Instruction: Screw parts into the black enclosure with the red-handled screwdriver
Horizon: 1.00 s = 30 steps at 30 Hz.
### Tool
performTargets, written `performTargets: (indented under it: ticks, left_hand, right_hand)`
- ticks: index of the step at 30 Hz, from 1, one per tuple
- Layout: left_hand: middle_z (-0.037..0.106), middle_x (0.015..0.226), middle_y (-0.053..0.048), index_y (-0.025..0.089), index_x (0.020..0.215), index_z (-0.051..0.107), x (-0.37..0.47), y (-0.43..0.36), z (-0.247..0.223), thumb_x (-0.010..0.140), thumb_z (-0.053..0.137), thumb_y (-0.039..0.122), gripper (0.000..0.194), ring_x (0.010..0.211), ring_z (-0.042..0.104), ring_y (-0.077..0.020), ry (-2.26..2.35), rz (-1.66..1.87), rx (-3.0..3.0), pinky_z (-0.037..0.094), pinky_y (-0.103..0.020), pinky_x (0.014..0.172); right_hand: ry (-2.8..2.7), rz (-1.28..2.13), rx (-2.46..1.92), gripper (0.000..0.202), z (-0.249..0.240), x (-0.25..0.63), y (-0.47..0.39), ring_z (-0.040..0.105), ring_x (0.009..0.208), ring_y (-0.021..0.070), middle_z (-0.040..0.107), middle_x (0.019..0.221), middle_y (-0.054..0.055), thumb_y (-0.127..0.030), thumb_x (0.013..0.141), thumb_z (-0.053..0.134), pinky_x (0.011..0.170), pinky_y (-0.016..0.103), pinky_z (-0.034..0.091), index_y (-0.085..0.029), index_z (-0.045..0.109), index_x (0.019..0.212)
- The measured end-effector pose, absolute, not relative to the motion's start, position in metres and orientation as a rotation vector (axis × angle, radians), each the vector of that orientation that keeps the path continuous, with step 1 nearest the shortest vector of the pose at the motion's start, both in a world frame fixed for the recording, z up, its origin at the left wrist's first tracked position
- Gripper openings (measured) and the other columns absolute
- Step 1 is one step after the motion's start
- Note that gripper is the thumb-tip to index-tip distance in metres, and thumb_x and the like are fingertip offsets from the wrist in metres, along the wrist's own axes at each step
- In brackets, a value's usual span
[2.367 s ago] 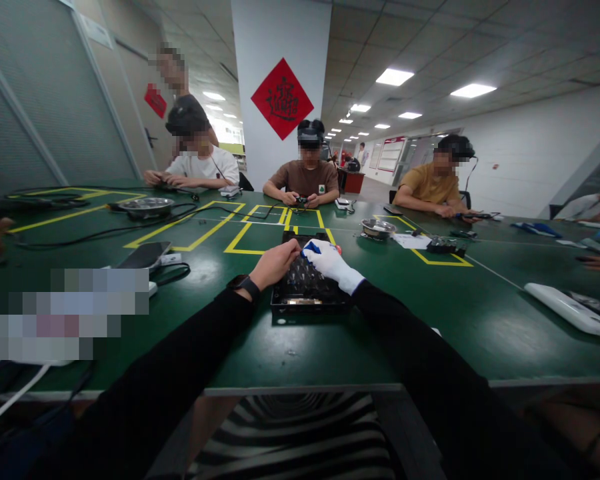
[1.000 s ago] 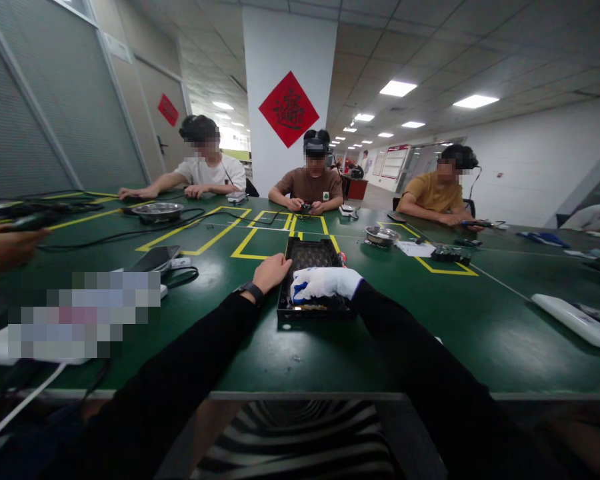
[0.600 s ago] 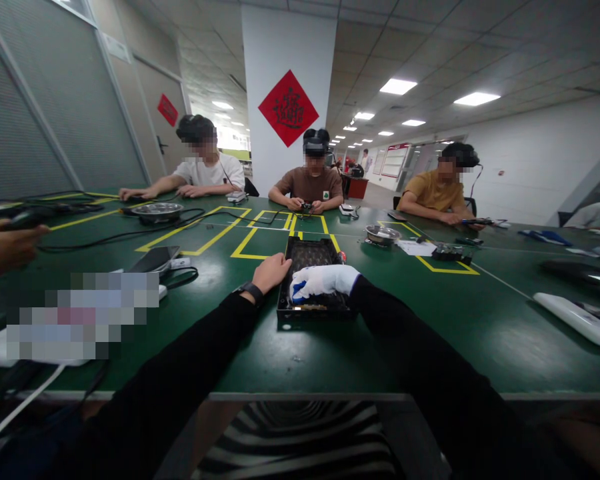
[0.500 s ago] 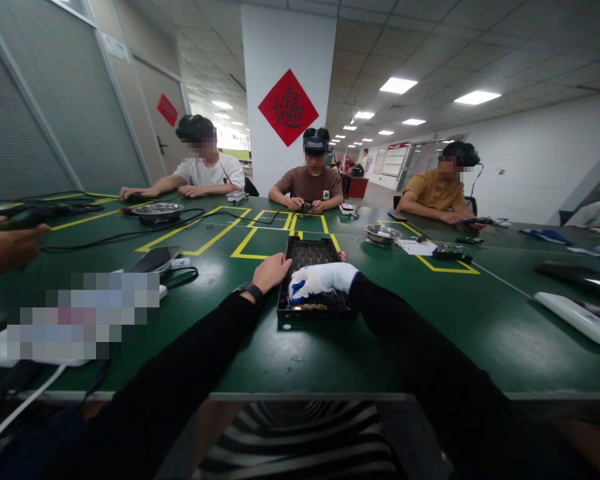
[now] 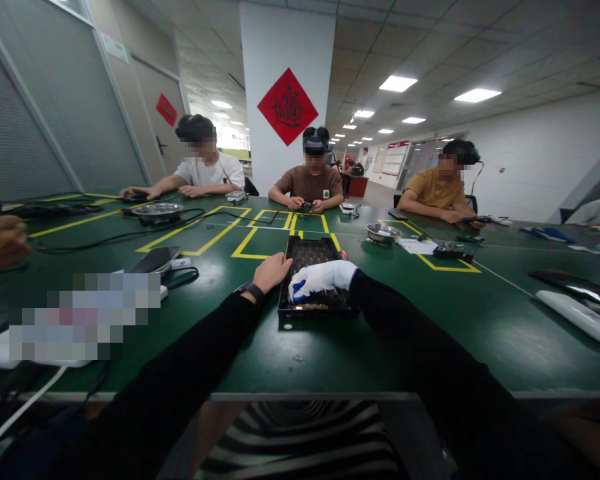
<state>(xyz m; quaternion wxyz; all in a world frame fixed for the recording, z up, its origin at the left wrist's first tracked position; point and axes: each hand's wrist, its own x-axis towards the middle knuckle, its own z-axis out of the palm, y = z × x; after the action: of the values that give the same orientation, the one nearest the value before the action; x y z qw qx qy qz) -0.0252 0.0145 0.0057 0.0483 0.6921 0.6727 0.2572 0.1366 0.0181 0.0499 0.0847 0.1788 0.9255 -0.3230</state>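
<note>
A black rectangular casing point(image 5: 316, 251) with an open top lies on the green table point(image 5: 260, 353) in front of me. My left hand point(image 5: 273, 272), bare and with a dark wristband, grips the casing's left wall. My right hand point(image 5: 321, 280), in a white and blue glove, reaches over the casing, its fingers curled down inside the near left part. What the gloved fingers hold, if anything, is hidden. A thin pale strip point(image 5: 312, 307) shows at the casing's near end. Just past the right wrist sits a small red object point(image 5: 343, 255).
Metal bowls stand at the back left point(image 5: 159, 212) and right point(image 5: 383, 233). A circuit part point(image 5: 453, 251) lies beside white paper point(image 5: 417, 246). A phone point(image 5: 156, 259) and cables lie left, a white device point(image 5: 580, 317) right. Three people sit opposite; another person's hand point(image 5: 3, 247) is at far left.
The other person's hand at the far left has shifted left. Both of my hands stay at the casing with hardly any visible movement.
</note>
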Motion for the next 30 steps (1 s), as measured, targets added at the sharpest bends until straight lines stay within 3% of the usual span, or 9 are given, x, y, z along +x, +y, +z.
performTargets:
  ticks: [9,20,30]
  left_hand:
    - [0.061,0.073,-0.005,0.020,0.069,0.048,-0.024,0.015,0.008,0.085,0.036,0.045,0.032,0.069,0.055,-0.0175,2.044,0.772,2.117,0.032,-0.025,0.058]
    - [0.062,0.075,-0.006,0.020,0.071,0.049,-0.024,0.015,0.007,0.085,0.036,0.043,0.030,0.070,0.055,-0.0175,2.054,0.768,2.105,0.033,-0.025,0.058]
    - [0.062,0.074,-0.005,0.020,0.070,0.049,-0.024,0.014,0.006,0.085,0.036,0.044,0.031,0.068,0.055,-0.0170,2.038,0.781,2.115,0.033,-0.025,0.058]
  right_hand:
    - [2.717,-0.961,0.565,0.023,0.061,0.134,0.010,0.053,0.067,0.0090,0.066,0.078,-0.001,-0.026,0.070,0.062,0.067,0.019,0.042,-0.013,0.067,0.088]
    - [2.689,-0.704,0.856,0.027,0.079,0.128,-0.012,0.051,0.059,0.0085,0.065,0.071,-0.001,-0.032,0.066,0.067,0.062,0.020,0.041,-0.012,0.067,0.085]
    - [2.739,-0.546,0.895,0.021,0.090,0.124,-0.025,0.055,0.064,0.0106,0.067,0.077,0.002,-0.024,0.069,0.063,0.065,0.020,0.042,-0.011,0.066,0.086]
